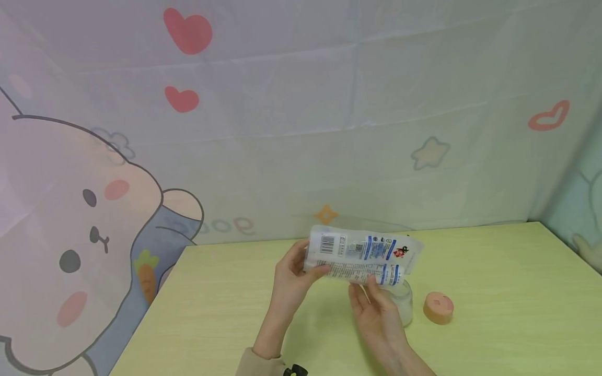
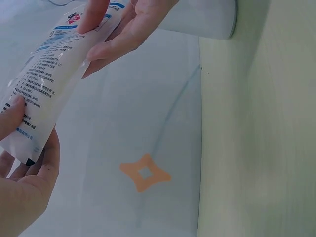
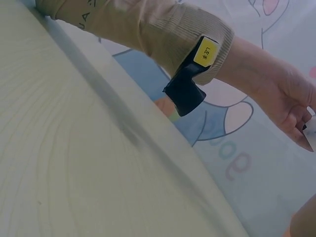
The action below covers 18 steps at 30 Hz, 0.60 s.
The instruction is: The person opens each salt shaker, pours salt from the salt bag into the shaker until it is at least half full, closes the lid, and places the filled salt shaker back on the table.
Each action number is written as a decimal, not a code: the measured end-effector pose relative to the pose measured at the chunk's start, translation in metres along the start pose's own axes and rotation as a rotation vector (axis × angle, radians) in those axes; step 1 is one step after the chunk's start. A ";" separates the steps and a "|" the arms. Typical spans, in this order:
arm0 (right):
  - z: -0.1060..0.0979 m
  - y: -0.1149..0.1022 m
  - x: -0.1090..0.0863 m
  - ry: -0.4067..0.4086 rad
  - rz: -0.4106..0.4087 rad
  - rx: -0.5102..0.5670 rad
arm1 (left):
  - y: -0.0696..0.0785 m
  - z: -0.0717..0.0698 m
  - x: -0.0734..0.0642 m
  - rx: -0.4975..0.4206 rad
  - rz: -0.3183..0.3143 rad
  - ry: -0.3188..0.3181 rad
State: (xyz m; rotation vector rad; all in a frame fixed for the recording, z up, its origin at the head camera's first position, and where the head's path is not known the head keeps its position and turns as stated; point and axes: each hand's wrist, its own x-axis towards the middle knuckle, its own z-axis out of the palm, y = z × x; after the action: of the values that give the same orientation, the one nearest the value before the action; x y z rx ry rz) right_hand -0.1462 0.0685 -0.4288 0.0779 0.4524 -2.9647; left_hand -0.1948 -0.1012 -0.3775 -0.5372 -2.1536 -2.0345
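A white printed plastic pouch [image 1: 359, 256], with blue and red marks and a barcode, is held tilted above the table. My left hand [image 1: 293, 277] grips its left end, thumb in front and fingers behind. At the lower right part, my right hand [image 1: 378, 316] holds the pouch, its thumb [image 2: 94, 15] on the printed face and other fingers behind. A clear jar [image 1: 404, 308] with whitish contents stands just behind the right hand, under the pouch's right end; its mouth is partly hidden. In the right wrist view only the pouch's corner [image 3: 310, 132] shows, by the left hand.
An orange-pink round lid [image 1: 438, 308] lies on the pale yellow-green table [image 1: 508, 292], right of the jar. A patterned cloth backdrop [image 1: 291, 172] hangs behind the table's far edge. A black wrist strap [image 3: 190, 84] sits on the left sleeve.
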 end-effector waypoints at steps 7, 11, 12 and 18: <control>0.000 0.000 0.000 -0.025 -0.014 -0.012 | 0.001 0.000 0.000 0.004 -0.012 0.007; 0.001 0.001 0.000 -0.002 -0.015 -0.019 | 0.001 0.000 0.000 0.007 -0.006 0.004; 0.001 0.000 0.000 0.000 -0.012 -0.010 | 0.001 0.000 0.000 0.006 -0.003 0.001; 0.003 0.000 -0.001 0.029 -0.003 0.009 | 0.002 0.000 0.000 -0.004 0.003 -0.014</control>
State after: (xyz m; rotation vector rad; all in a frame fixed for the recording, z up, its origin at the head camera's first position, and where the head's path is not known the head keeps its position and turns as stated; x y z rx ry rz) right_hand -0.1453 0.0681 -0.4257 0.1214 0.4434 -2.9719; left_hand -0.1942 -0.1007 -0.3757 -0.5569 -2.1551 -2.0400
